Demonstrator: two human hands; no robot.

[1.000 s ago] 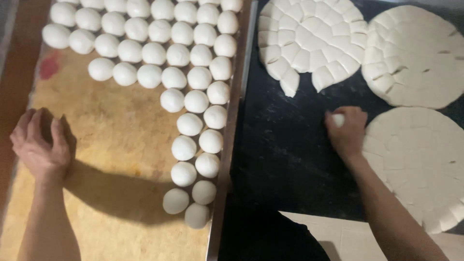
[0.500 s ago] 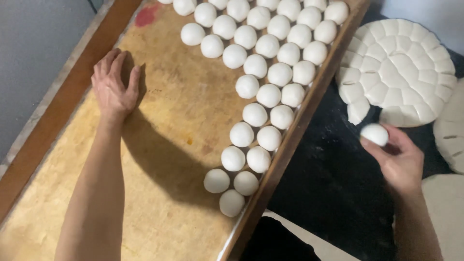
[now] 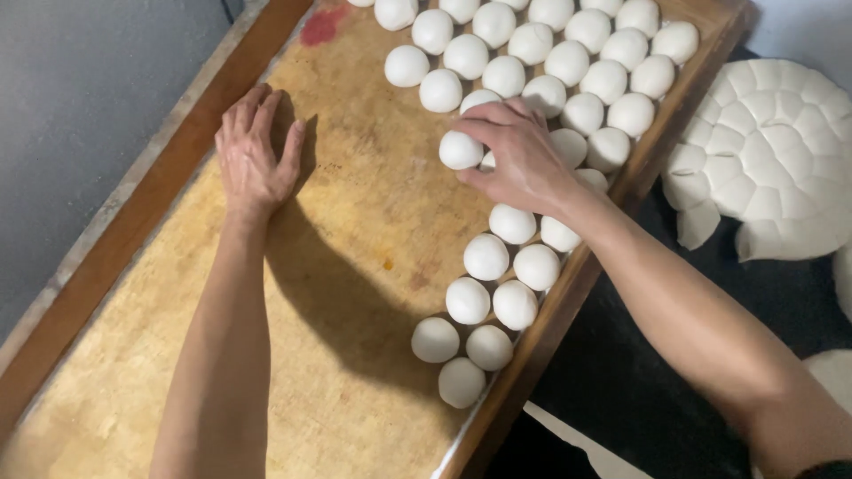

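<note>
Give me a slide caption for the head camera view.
Right hand sets a dough ball among rows on a wooden tray; left hand rests flat.

The dough balls [image 3: 513, 223] are a plain matte white, and so is the single dough ball [image 3: 460, 150] at the fingertips of the right hand [image 3: 519, 160]. The wooden tray [image 3: 160, 186] has a mottled golden-yellow floor with darker brown speckling, a dull red smear [image 3: 321, 25] near its far edge, and a reddish-brown rim. The scored dough disc [image 3: 772, 151] is off-white, crossed by a faint grid of cut lines. It lies on a black surface [image 3: 621, 372]. The wall [image 3: 80, 80] looks flat grey, perhaps bluish.
</note>
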